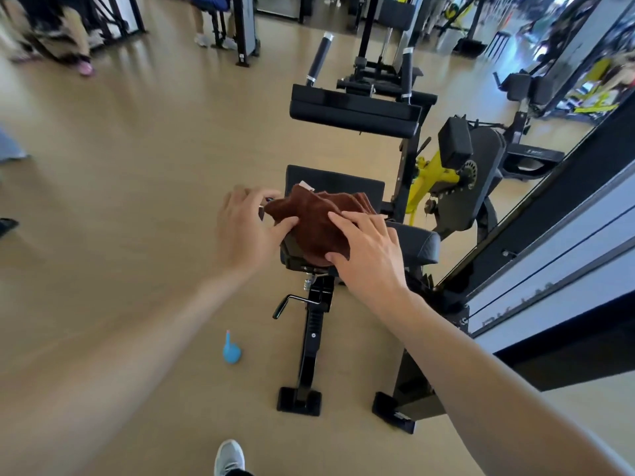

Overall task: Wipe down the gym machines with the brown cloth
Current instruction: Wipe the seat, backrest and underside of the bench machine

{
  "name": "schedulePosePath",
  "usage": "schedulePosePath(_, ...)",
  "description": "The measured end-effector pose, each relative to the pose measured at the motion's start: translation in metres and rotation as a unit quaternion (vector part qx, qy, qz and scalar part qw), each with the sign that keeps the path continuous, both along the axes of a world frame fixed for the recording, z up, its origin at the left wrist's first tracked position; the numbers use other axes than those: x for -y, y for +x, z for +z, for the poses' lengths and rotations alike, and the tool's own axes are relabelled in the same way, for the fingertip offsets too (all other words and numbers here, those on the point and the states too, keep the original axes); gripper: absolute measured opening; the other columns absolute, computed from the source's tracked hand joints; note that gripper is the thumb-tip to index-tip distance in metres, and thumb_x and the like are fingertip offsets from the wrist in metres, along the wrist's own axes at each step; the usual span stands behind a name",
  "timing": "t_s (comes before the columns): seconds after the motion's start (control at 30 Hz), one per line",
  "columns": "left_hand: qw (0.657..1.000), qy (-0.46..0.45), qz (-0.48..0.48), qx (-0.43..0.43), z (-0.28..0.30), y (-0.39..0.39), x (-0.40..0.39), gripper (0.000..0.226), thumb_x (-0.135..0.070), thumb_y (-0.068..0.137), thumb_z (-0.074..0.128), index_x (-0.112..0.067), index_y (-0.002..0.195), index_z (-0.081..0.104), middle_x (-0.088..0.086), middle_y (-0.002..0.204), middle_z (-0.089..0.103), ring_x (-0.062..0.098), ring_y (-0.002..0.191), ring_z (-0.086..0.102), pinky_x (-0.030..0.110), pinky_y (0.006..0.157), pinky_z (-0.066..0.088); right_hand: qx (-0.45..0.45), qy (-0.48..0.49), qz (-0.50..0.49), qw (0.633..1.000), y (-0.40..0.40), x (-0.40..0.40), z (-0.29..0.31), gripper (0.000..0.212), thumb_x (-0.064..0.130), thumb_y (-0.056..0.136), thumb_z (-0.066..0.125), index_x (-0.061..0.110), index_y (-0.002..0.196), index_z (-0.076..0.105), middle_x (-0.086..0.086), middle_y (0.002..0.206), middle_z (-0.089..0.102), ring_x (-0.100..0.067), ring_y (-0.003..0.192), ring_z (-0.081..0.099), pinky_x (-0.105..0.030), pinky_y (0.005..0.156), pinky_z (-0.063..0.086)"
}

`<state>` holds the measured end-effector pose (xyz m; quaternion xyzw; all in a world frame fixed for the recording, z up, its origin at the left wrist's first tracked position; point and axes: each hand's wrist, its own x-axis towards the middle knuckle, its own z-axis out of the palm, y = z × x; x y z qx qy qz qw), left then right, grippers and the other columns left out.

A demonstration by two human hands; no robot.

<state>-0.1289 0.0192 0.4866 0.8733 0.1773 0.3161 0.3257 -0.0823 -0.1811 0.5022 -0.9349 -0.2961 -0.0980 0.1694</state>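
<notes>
Brown cloth (316, 221) hiding seat pad (417, 243), both hands splayed flat, gripping nothing.

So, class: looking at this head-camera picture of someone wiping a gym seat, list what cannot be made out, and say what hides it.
- Seat pad, head view: the part under the brown cloth and right hand is covered, so wiped or not is unknown.
- Left hand: fingertips blurred; grip on the cloth unclear.
- White tag on the cloth: too small to read.
- People at the top edge: cut off and blurred.
- Blue object on the floor: too blurred to identify.
</notes>
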Motion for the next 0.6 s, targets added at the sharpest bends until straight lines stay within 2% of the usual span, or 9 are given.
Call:
schedulePosePath(0.03,1.000,-0.017,-0.013,0.011,-0.001,-0.006,0.007,0.030,-0.041,0.075,0.081,-0.026,0.095,0.065,-0.005,0.082,0.058,0.014,0.077,0.054,0.033,0.071,0.047,0.010,0.004,-0.001,1.000,-0.002,0.003,-0.002,0.058,0.035,0.091,0.071,0.032,0.145,0.052,0.006,0.142,0.056,-0.020,0.134,0.041,-0.039,0.112,0.031)
schedulePosePath(0.1,0.994,-0.083,-0.065,-0.015,-0.010,-0.010,0.022,0.025,-0.040,0.079,0.078,-0.029,0.090,0.058,-0.006,0.067,0.055,0.011,0.061,0.052,0.035,0.062,0.046,0.027,0.022,-0.002,0.999,-0.006,0.008,-0.008,0.049,0.028,0.091,0.073,0.029,0.138,0.060,0.005,0.131,0.062,-0.022,0.125,0.048,-0.039,0.104,0.038)
schedulePosePath(0.27,0.980,-0.188,-0.059,-0.030,-0.034,-0.016,0.057,0.029,-0.032,0.081,0.077,-0.031,0.096,0.053,-0.007,0.068,0.055,0.005,0.060,0.053,0.019,0.059,0.041,0.001,0.058,-0.018,0.998,-0.022,0.025,-0.024,0.043,0.019,0.087,0.073,0.027,0.128,0.066,0.004,0.118,0.065,-0.021,0.115,0.055,-0.041,0.093,0.048)
schedulePosePath(0.33,0.975,-0.209,-0.062,-0.049,-0.042,-0.019,0.069,0.029,-0.030,0.081,0.078,-0.029,0.097,0.054,-0.006,0.070,0.056,0.004,0.060,0.053,0.012,0.057,0.040,-0.046,0.058,-0.039,0.997,-0.028,0.034,-0.034,0.044,0.020,0.088,0.070,0.030,0.130,0.065,0.007,0.121,0.064,-0.020,0.119,0.052,-0.039,0.092,0.048)
schedulePosePath(0.4,0.968,-0.230,-0.059,-0.080,-0.051,-0.023,0.079,0.030,-0.027,0.081,0.079,-0.026,0.099,0.054,-0.003,0.072,0.058,0.007,0.064,0.056,0.010,0.058,0.042,-0.141,0.101,-0.056,0.983,-0.033,0.042,-0.045,0.047,0.016,0.089,0.067,0.031,0.133,0.063,0.007,0.129,0.061,-0.019,0.127,0.047,-0.036,0.097,0.048)
schedulePosePath(0.43,0.964,-0.244,-0.057,-0.089,-0.057,-0.024,0.083,0.032,-0.026,0.081,0.079,-0.028,0.100,0.053,-0.001,0.073,0.059,0.011,0.066,0.060,0.012,0.062,0.046,-0.202,0.148,-0.065,0.966,-0.035,0.045,-0.049,0.049,0.012,0.089,0.065,0.030,0.135,0.063,0.007,0.131,0.060,-0.018,0.129,0.047,-0.031,0.099,0.048)
schedulePosePath(0.5,0.950,-0.289,-0.052,-0.104,-0.067,-0.026,0.091,0.038,-0.024,0.079,0.079,-0.034,0.103,0.051,0.007,0.077,0.061,0.023,0.074,0.066,0.036,0.075,0.059,-0.323,0.271,-0.101,0.901,-0.037,0.048,-0.051,0.052,0.005,0.091,0.062,0.026,0.139,0.060,0.010,0.128,0.062,-0.013,0.124,0.056,-0.019,0.094,0.049)
schedulePosePath(0.53,0.941,-0.315,-0.046,-0.115,-0.070,-0.027,0.094,0.039,-0.024,0.079,0.078,-0.035,0.106,0.052,0.010,0.078,0.061,0.027,0.077,0.068,0.047,0.078,0.059,-0.382,0.336,-0.126,0.852,-0.036,0.048,-0.049,0.053,0.003,0.093,0.060,0.023,0.142,0.057,0.009,0.126,0.064,-0.012,0.121,0.060,-0.018,0.094,0.049)
schedulePosePath(0.6,0.927,-0.352,-0.033,-0.128,-0.073,-0.027,0.098,0.037,-0.024,0.079,0.076,-0.034,0.108,0.055,0.008,0.076,0.060,0.031,0.081,0.069,0.052,0.080,0.059,-0.470,0.439,-0.165,0.748,-0.035,0.047,-0.045,0.053,-0.001,0.096,0.057,0.016,0.147,0.052,0.004,0.129,0.066,-0.017,0.121,0.062,-0.030,0.101,0.051)
